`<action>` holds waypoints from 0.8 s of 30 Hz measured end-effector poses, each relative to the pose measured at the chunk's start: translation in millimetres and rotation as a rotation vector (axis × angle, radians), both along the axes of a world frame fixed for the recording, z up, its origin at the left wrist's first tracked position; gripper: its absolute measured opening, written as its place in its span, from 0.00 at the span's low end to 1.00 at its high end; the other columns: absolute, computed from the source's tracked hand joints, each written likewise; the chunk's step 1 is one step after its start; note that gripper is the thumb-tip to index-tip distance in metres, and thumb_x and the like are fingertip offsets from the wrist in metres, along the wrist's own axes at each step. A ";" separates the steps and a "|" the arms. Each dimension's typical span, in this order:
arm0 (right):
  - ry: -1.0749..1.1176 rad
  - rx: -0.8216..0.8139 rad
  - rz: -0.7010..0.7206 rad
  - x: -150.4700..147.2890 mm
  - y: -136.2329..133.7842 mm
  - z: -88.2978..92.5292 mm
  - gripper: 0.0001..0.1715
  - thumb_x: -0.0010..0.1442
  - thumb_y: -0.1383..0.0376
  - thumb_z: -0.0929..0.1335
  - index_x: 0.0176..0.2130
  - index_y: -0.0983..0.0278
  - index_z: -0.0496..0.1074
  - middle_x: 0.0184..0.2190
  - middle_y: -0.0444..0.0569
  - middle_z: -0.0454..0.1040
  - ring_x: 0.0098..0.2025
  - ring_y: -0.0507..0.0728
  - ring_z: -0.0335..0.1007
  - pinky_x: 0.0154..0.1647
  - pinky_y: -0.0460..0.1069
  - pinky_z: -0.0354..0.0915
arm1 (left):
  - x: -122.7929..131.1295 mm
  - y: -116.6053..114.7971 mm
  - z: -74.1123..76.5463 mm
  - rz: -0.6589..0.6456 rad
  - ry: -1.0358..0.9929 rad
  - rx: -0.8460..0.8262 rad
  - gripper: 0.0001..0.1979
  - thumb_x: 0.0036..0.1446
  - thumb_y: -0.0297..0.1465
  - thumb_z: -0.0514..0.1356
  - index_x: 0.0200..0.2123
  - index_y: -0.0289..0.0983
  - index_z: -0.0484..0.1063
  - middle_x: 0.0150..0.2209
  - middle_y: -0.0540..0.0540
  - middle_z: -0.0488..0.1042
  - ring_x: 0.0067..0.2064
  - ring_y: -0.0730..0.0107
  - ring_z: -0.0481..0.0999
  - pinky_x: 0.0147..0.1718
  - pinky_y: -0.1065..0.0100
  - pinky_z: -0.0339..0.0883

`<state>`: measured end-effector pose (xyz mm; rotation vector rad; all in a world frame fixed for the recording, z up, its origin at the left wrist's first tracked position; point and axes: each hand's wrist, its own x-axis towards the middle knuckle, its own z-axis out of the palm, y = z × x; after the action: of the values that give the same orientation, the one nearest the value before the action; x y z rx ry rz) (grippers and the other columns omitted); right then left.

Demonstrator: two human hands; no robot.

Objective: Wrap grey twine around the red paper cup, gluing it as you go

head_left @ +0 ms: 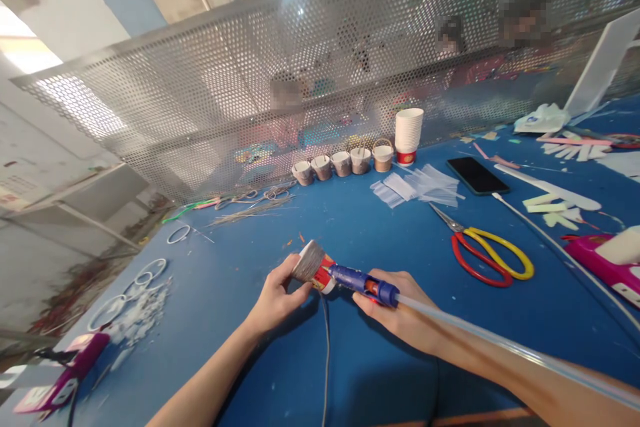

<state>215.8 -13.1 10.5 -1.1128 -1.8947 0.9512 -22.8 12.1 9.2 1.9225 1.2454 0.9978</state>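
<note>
My left hand (281, 297) is closed round a paper cup (324, 275), tipped on its side, red and white at one end and wrapped with grey-brown cord at the other. In my right hand (395, 303) is a blue hot glue gun (357, 278), its nozzle at the cup's red part. A long clear glue stick (480, 330) runs from the gun's back over my right forearm. Grey cord (326, 353) hangs from below the cup toward the table's front. Whether the nozzle touches the cup I cannot tell.
On the blue table (240, 253) stand several cord-wrapped cups (341, 163) and a cup stack (409, 133). Scissors (475, 247), a phone (477, 175) and clear strips (415, 185) lie to the right. Pink power strips (67, 373) are at the sides. Behind a perforated metal screen (210, 100) people sit.
</note>
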 end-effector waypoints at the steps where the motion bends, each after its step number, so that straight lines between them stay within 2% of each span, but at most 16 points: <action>1: 0.003 -0.004 -0.007 0.2 -0.1 0.1 0.16 0.57 0.60 0.64 0.22 0.61 0.59 0.17 0.40 0.61 0.20 0.50 0.55 0.23 0.45 0.52 | -1.2 0.0 0.0 -0.006 0.002 0.009 0.06 0.49 0.31 0.61 0.29 0.33 0.73 0.32 0.45 0.73 0.36 0.65 0.70 0.38 0.67 0.66; 8: -0.024 0.048 0.052 -1.1 -2.7 -0.4 0.15 0.58 0.60 0.65 0.23 0.62 0.60 0.19 0.40 0.64 0.21 0.49 0.58 0.24 0.45 0.53 | -6.8 -0.4 0.8 -0.032 -0.017 -0.017 0.08 0.51 0.33 0.61 0.31 0.33 0.73 0.34 0.44 0.72 0.37 0.64 0.70 0.38 0.67 0.66; 14: 0.023 -0.033 -0.011 -0.1 0.8 0.5 0.17 0.57 0.60 0.65 0.21 0.62 0.58 0.17 0.39 0.60 0.20 0.49 0.52 0.21 0.44 0.51 | -7.5 -1.1 4.8 -0.010 0.005 -0.029 0.10 0.48 0.36 0.62 0.29 0.34 0.74 0.32 0.44 0.72 0.36 0.63 0.70 0.37 0.68 0.66; 24: 0.030 -0.050 -0.012 -0.3 0.0 -0.5 0.17 0.57 0.59 0.65 0.21 0.62 0.58 0.17 0.39 0.60 0.20 0.49 0.52 0.21 0.44 0.51 | -7.6 -2.6 7.6 -0.034 -0.006 -0.055 0.12 0.48 0.38 0.60 0.29 0.35 0.75 0.31 0.44 0.72 0.37 0.60 0.70 0.38 0.66 0.66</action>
<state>215.5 -13.1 10.0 -1.1316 -1.8478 1.0077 -30.4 9.4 16.8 1.8909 1.2207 0.9425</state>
